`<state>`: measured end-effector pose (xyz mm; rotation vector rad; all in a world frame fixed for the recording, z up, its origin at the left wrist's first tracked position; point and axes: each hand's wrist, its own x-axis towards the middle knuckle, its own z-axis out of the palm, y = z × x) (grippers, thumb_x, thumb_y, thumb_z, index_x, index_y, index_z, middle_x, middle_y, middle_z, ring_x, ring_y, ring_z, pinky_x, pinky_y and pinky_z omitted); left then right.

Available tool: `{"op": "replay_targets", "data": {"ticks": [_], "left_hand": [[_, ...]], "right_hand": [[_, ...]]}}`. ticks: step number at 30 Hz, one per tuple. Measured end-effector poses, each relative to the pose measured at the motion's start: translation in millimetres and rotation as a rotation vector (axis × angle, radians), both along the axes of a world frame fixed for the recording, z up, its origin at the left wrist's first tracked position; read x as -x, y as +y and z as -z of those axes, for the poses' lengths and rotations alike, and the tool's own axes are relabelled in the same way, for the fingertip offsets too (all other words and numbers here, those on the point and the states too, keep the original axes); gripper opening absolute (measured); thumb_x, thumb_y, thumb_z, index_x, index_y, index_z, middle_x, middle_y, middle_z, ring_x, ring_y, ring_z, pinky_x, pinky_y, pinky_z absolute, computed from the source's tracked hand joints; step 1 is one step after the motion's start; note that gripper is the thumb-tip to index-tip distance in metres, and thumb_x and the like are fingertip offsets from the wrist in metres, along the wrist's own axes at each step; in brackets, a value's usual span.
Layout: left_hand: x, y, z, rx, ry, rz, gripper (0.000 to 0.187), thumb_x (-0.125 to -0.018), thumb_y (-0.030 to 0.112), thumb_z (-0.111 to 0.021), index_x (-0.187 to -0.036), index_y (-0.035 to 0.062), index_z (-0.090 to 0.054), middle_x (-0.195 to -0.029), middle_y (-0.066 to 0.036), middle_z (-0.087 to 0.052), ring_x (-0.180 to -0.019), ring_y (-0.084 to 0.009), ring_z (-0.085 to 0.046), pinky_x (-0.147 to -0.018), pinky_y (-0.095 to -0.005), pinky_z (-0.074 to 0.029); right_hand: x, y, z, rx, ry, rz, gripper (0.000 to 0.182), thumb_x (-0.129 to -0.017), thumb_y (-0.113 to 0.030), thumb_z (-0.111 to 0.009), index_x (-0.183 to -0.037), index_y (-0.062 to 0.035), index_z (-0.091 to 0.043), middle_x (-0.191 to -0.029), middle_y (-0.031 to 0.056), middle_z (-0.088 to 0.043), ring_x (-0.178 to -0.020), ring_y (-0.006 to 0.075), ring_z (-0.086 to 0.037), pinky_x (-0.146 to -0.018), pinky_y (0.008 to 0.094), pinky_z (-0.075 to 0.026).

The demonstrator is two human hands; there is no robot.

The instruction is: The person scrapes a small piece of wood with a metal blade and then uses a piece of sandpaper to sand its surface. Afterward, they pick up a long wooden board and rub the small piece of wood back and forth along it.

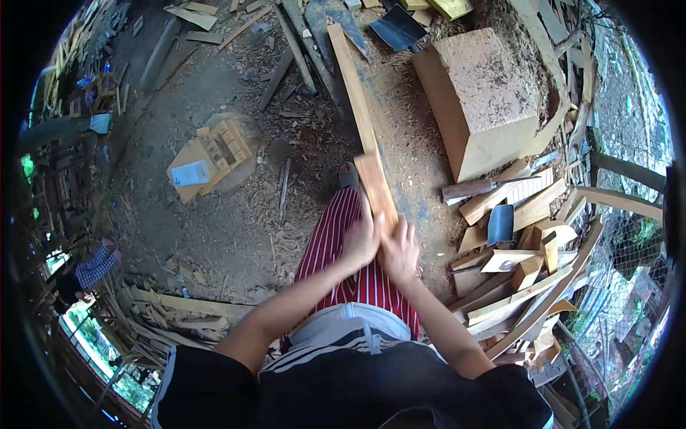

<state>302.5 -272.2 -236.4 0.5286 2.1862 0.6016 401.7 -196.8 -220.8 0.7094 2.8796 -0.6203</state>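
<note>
A short, smooth wooden board [375,182] points away from my body above my lap. My right hand [399,249] is wrapped around its near end. Against its left edge is my left hand [363,239], slightly blurred, with a finger stretched along the wood and the others curled in. The fingers' undersides are hidden. Beyond the board's far end runs a long, pale wooden strip [351,82], partly covered by the board. Both lie over my striped trouser legs [332,229] and the wood-strewn ground.
A large squared wood block [493,86] stands at the right, with shavings on top. Near it lie a wooden-handled tool [468,189], a dark blue curved piece [501,224] and piled offcuts [525,275]. A small wooden frame [221,151] sits left. Another person's checked sleeve [95,267] shows far left.
</note>
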Motion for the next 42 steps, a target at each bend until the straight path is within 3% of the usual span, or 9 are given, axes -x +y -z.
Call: {"op": "replay_targets", "data": {"ticks": [5, 8, 12, 21, 23, 26, 29, 35, 42], "left_hand": [[1.6, -1.1, -8.7, -0.086, 0.010, 0.076, 0.075, -0.098, 0.033, -0.040, -0.146, -0.0029, 0.005, -0.066, -0.023, -0.063, -0.054, -0.0393, -0.062, -0.046, -0.0490, -0.049], [56.5, 38.0, -15.5, 0.062, -0.058, 0.015, 0.074, -0.099, 0.036, -0.038, -0.148, 0.0018, 0.005, -0.067, -0.026, -0.063, -0.058, -0.0423, -0.062, -0.051, -0.0514, -0.050], [157.4, 82.8, 10.5, -0.186, 0.053, -0.128, 0.070, -0.099, 0.040, -0.035, -0.149, 0.0104, 0.004, -0.070, -0.027, -0.063, -0.065, -0.0470, -0.062, -0.058, -0.0561, -0.049], [358.0, 172.9, 28.2, -0.335, 0.178, -0.101, 0.073, -0.097, 0.039, -0.040, -0.149, 0.0035, -0.003, -0.117, -0.039, -0.053, -0.109, -0.0492, -0.054, -0.093, -0.0467, -0.044], [350.4, 172.5, 2.8, -0.352, 0.029, -0.118, 0.070, -0.097, 0.037, -0.039, -0.148, 0.0015, -0.007, -0.127, -0.037, -0.048, -0.116, -0.0459, -0.052, -0.096, -0.0443, -0.043], [336.3, 156.1, 85.7, -0.558, 0.135, -0.187, 0.067, -0.098, 0.036, -0.037, -0.148, 0.0014, -0.009, -0.130, -0.034, -0.047, -0.118, -0.0443, -0.051, -0.098, -0.0438, -0.042], [238.6, 108.7, 48.0, -0.533, 0.065, -0.125, 0.066, -0.100, 0.040, -0.034, -0.149, 0.0038, -0.008, -0.130, -0.035, -0.046, -0.119, -0.0453, -0.049, -0.098, -0.0458, -0.041], [33.3, 9.9, 20.8, -0.378, 0.198, -0.055, 0.069, -0.100, 0.037, -0.034, -0.148, 0.0027, 0.003, -0.082, -0.031, -0.063, -0.068, -0.0457, -0.062, -0.054, -0.0538, -0.046], [43.6, 8.6, 5.5, -0.124, 0.046, 0.074, 0.072, -0.100, 0.036, -0.036, -0.148, 0.0029, 0.006, -0.067, -0.023, -0.064, -0.057, -0.0396, -0.062, -0.048, -0.0511, -0.048]], "right_hand": [[-1.5, 0.1, -7.5, 0.079, 0.003, 0.046, 0.045, -0.077, -0.021, -0.062, -0.121, -0.0291, -0.058, -0.121, 0.0243, -0.046, -0.098, 0.0371, -0.051, -0.075, 0.0424, -0.050], [51.5, 26.9, -4.0, 0.077, -0.022, 0.047, 0.049, -0.079, -0.019, -0.061, -0.126, -0.0286, -0.054, -0.120, 0.0252, -0.046, -0.098, 0.0375, -0.050, -0.072, 0.0429, -0.051], [157.5, 74.3, 1.9, -0.026, 0.082, 0.001, 0.049, -0.079, -0.016, -0.057, -0.126, -0.0273, -0.051, -0.116, 0.0219, -0.045, -0.098, 0.0359, -0.051, -0.064, 0.0407, -0.054], [337.8, 141.1, 21.6, -0.127, 0.256, 0.090, 0.030, -0.082, -0.017, -0.054, -0.111, -0.0221, -0.059, -0.108, 0.0170, -0.048, -0.103, 0.0336, -0.051, -0.069, 0.0409, -0.056], [337.8, 143.7, 21.7, -0.133, 0.189, 0.081, 0.033, -0.083, -0.018, -0.053, -0.114, -0.0253, -0.059, -0.112, 0.0168, -0.047, -0.110, 0.0325, -0.048, -0.071, 0.0391, -0.056], [301.5, 126.5, 32.2, -0.203, 0.272, 0.060, 0.034, -0.079, -0.017, -0.054, -0.114, -0.0202, -0.058, -0.111, 0.0187, -0.047, -0.104, 0.0350, -0.051, -0.069, 0.0410, -0.056], [218.2, 89.9, 18.8, -0.076, 0.215, 0.062, 0.049, -0.076, -0.013, -0.057, -0.124, -0.0224, -0.051, -0.117, 0.0217, -0.045, -0.104, 0.0379, -0.050, -0.068, 0.0411, -0.055], [33.7, 16.0, -0.5, 0.056, 0.066, 0.017, 0.055, -0.078, -0.015, -0.058, -0.129, -0.0334, -0.050, -0.123, 0.0246, -0.045, -0.103, 0.0366, -0.051, -0.077, 0.0415, -0.051], [35.0, 18.0, -1.7, 0.100, -0.002, 0.014, 0.055, -0.077, -0.016, -0.061, -0.128, -0.0330, -0.052, -0.123, 0.0253, -0.045, -0.098, 0.0348, -0.053, -0.076, 0.0412, -0.051]]}}
